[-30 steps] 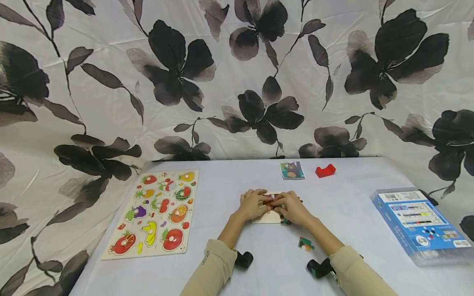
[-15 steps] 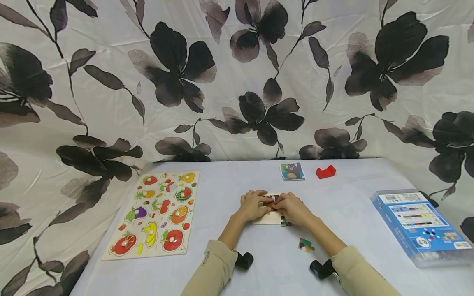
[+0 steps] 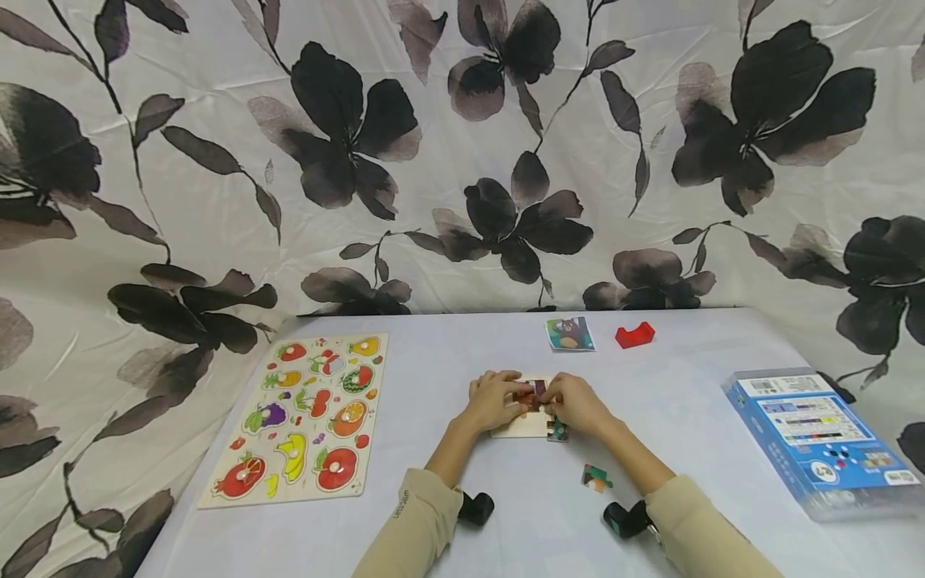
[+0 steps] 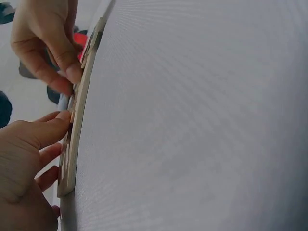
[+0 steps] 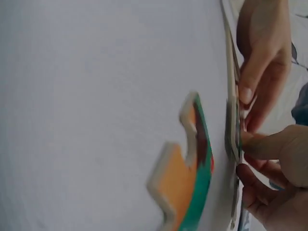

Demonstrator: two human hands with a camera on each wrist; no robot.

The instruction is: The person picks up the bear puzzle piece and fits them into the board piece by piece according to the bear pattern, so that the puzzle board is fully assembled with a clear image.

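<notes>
In the head view a small wooden puzzle tray point(image 3: 519, 428) lies mid-table, brown bear-patterned jigsaw pieces point(image 3: 533, 399) in its upper part. Along the tray's left side rests my left hand point(image 3: 495, 400), its fingertips and thumb on the pieces. My right hand point(image 3: 578, 404) bends over the right side, thumb and fingertips pinching at a jigsaw piece mostly hidden beneath them. A dark green piece point(image 3: 557, 430) sits at the lower right corner of the tray. Nearer me lies a loose green and orange piece point(image 3: 596, 478), large in the right wrist view point(image 5: 180, 185).
A fruit peg board point(image 3: 325, 425) lies at left. Behind the tray are a bear picture card point(image 3: 571, 334) and a red block point(image 3: 635, 335). A clear-and-blue box point(image 3: 824, 433) stands at right. Black wrist cameras point(image 3: 476, 509) hang under both sleeves.
My right hand has drawn slightly back and its fingers have gathered closer together, uncovering more of the brown pieces and the corner piece. The left hand stays in place.
</notes>
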